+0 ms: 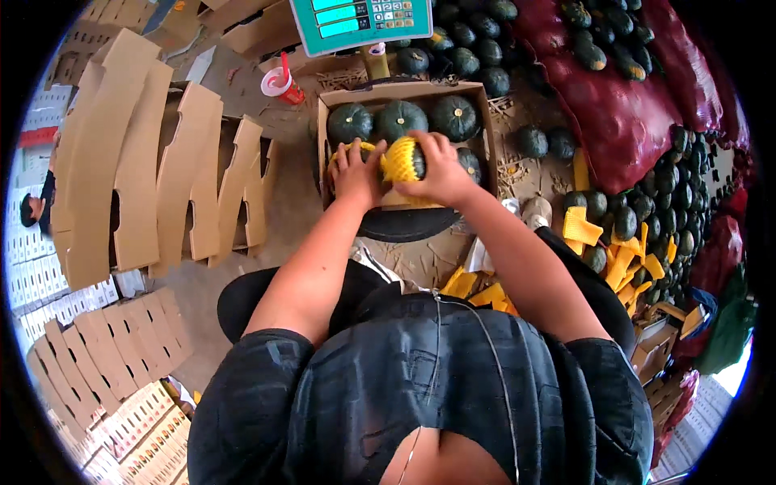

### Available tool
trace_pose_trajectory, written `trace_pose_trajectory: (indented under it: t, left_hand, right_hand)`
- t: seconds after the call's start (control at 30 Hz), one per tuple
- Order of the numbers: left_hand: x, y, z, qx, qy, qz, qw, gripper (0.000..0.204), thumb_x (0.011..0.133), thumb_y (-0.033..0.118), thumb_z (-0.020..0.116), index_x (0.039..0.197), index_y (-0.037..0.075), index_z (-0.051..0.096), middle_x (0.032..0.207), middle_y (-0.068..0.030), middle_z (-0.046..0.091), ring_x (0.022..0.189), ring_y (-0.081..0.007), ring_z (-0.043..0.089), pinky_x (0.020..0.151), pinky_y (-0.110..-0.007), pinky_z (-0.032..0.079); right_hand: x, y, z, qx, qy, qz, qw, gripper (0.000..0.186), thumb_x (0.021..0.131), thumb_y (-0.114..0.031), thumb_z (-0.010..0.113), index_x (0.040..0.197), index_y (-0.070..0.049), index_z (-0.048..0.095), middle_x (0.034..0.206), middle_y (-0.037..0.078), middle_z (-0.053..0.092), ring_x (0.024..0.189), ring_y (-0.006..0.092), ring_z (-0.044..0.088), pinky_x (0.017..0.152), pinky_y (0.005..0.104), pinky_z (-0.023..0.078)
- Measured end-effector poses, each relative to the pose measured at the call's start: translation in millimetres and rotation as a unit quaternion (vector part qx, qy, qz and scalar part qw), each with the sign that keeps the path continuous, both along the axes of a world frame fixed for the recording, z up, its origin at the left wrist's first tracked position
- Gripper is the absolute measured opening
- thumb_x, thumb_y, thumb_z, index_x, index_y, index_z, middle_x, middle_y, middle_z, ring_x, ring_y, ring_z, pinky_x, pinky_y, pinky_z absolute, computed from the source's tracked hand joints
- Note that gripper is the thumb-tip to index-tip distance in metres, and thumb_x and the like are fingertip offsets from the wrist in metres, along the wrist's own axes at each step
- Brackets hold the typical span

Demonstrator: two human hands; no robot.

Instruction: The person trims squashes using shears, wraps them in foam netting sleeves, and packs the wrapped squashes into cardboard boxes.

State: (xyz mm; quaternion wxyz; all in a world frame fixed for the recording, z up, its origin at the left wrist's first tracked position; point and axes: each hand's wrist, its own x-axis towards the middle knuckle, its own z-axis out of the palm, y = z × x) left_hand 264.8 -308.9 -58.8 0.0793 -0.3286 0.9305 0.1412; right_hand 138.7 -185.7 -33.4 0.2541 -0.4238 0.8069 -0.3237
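Observation:
An open cardboard box in front of me holds several dark green pumpkins. Three bare ones, among them a middle pumpkin, fill its far row. My right hand is wrapped round a pumpkin in a yellow foam net, in the middle of the near row. My left hand curves over the near-left spot, its fingers on another yellow-netted pumpkin, which it mostly hides. One more bare pumpkin sits at the box's near right, beside my right hand.
A scale display stands beyond the box. Upright empty cartons line the left, near a red-and-white cup. At the right lie loose pumpkins, yellow foam nets and red mesh sacks.

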Motion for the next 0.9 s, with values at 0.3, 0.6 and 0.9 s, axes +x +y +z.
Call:
trace_pose_trajectory:
  t: [0.3, 0.6, 0.9]
  left_hand:
    - [9.5, -2.1, -26.3, -0.005, -0.006, -0.017, 1.000, 0.068, 0.063, 0.035, 0.072, 0.124, 0.025, 0.044, 0.138, -0.0103, 0.025, 0.130, -0.0398, 0.015, 0.099, -0.063, 0.017]
    - [15.0, -12.1, -29.3, -0.069, -0.024, -0.058, 0.996, 0.064, 0.069, 0.033, 0.066, 0.127, 0.028, 0.039, 0.140, -0.0108, 0.023, 0.129, -0.0404, 0.018, 0.097, -0.063, 0.020]
    - [10.8, -11.3, -39.6, -0.084, 0.047, -0.103, 0.990, 0.062, 0.070, 0.038, 0.066, 0.126, 0.027, 0.042, 0.138, -0.0135, 0.027, 0.128, -0.0399, 0.020, 0.099, -0.061, 0.017]
  right_hand:
    - [13.7, -27.3, -36.3, 0.231, 0.244, 0.092, 0.937, 0.087, 0.058, -0.044, 0.072, 0.132, -0.025, 0.032, 0.130, 0.013, 0.034, 0.118, 0.0373, 0.033, 0.088, 0.0512, 0.037]
    - [0.1, 13.2, -1.3, 0.041, 0.066, 0.196, 0.977, 0.041, 0.075, -0.035, 0.062, 0.106, -0.010, 0.053, 0.116, 0.015, 0.050, 0.102, 0.0325, 0.050, 0.080, 0.0416, 0.044]
    - [73.7, 194.6, -132.4, 0.353, 0.215, 0.544, 0.731, 0.031, 0.077, -0.019, 0.056, 0.106, -0.016, 0.064, 0.124, 0.006, 0.049, 0.125, 0.0227, 0.034, 0.104, 0.0546, 0.019]
